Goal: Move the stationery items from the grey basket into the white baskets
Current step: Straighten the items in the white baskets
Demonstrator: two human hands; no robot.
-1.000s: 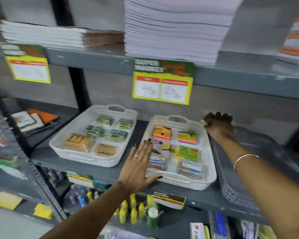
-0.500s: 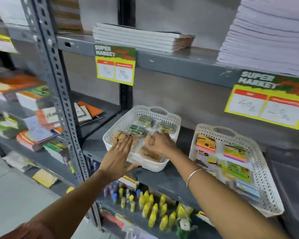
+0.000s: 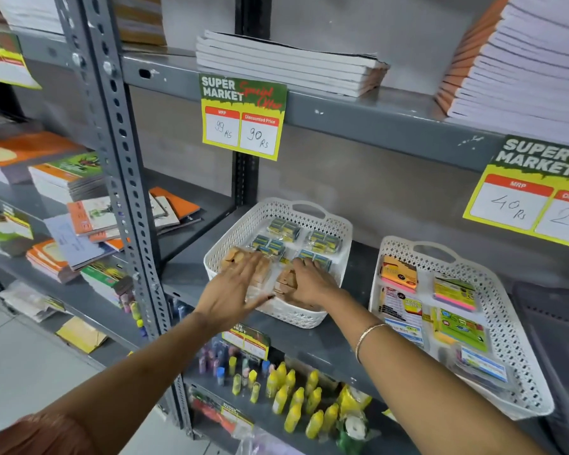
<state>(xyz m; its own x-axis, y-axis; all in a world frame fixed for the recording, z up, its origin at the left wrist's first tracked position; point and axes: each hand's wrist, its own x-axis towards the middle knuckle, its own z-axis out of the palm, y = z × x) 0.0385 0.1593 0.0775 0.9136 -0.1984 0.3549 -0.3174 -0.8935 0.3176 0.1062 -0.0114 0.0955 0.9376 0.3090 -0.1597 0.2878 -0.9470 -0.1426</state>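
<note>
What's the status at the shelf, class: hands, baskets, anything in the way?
Left hand open, flat over left white basket. Right hand on packets inside it, grip unclear. Right white basket stocked; grey basket at far right. Nothing in the way.

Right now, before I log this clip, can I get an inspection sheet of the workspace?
Surface: grey metal shelf, two white baskets on it.
Job's things: left white basket holds small packets; right white basket holds sticky-note packs; grey basket at right edge, contents not visible.
Clutter: glue bottles below, notebooks left.
Grips: left hand flat and open; right hand resting on packets, grasp unclear.
Cables: nothing seen.
Surroundings: price tags, stacked books above.
</note>
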